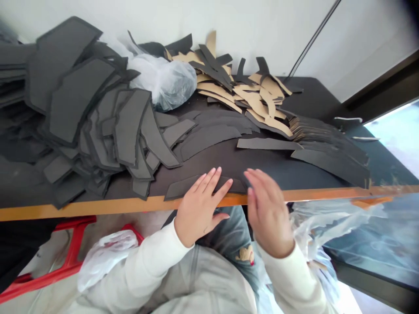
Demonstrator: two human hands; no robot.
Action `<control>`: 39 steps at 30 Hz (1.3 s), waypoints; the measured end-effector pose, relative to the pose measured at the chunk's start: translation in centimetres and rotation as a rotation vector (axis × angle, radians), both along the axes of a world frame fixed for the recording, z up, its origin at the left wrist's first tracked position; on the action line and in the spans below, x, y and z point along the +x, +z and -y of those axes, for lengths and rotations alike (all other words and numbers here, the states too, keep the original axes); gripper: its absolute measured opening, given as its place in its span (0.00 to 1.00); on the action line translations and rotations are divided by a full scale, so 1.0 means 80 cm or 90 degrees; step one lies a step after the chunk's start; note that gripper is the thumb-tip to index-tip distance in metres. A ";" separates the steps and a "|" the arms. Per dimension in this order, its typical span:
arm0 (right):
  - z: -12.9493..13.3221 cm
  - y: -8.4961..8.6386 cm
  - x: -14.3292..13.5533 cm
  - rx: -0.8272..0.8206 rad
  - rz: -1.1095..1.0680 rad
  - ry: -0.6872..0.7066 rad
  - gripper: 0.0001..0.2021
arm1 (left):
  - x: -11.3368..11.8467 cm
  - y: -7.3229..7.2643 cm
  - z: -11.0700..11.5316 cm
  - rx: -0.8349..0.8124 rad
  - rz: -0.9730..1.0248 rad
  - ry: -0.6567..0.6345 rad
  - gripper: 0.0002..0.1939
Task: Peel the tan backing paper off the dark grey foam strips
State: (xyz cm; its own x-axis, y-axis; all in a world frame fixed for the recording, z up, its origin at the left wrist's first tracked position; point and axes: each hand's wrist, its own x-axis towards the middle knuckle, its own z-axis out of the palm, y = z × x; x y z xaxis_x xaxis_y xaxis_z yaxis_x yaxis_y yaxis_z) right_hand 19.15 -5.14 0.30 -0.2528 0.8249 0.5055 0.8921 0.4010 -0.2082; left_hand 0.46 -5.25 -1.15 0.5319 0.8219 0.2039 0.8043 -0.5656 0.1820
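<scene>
My left hand (204, 205) lies flat with its fingers spread on a dark grey curved strip (180, 187) at the front edge of the table. The fingers cover the middle of that strip. Just past its right end is my right hand (270, 209), slightly smeared by motion. Its fingers are stretched out side by side, with the thumb a little apart, and I make out nothing held in it. Behind the hands, several similar flat dark strips (211, 138) overlap on the table.
A large heap of dark cut pieces (78, 100) fills the left. Behind are a clear plastic bag (166, 80) and a loose pile of tan-backed strips (258, 96). Stacked strips (330, 135) lie at right. An orange edge (124, 207) borders the black table (271, 163). Below left is a red frame (73, 248).
</scene>
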 end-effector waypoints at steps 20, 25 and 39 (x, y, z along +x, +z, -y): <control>0.019 -0.030 -0.043 0.040 0.047 0.060 0.26 | -0.112 -0.001 0.078 0.194 0.222 0.243 0.12; 0.011 0.003 -0.096 0.034 -0.076 0.244 0.07 | -0.109 -0.006 0.074 0.197 0.270 0.280 0.07; 0.000 0.013 -0.146 0.052 0.196 0.334 0.07 | -0.093 -0.008 0.076 0.245 0.265 0.385 0.13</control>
State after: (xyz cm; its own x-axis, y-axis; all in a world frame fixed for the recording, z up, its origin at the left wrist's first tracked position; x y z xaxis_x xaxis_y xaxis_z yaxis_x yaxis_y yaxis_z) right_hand 7.46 -5.16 1.33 -0.7596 0.5120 0.4011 0.5854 0.8069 0.0786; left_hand -6.94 -11.35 -1.80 -0.1611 0.7743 0.6120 0.8996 -0.1399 0.4137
